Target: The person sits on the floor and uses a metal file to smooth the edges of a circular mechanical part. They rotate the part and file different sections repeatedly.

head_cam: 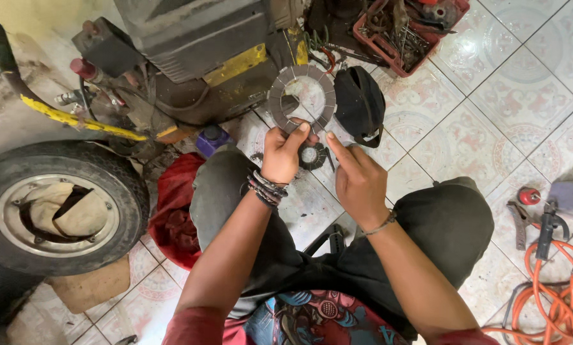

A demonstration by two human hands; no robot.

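My left hand pinches the lower edge of a grey ring-shaped friction plate with segmented pads, holding it up in front of me. My right hand is beside it, index finger stretched toward the plate's lower rim, holding nothing. Below the hands a small dark toothed round part lies on the tiled floor. My knees in dark trousers frame both hands.
A small wheel with tyre lies at left, a dark engine block behind it. A black cap sits on the floor, a red tool tray at the top, an orange hose and pliers at right.
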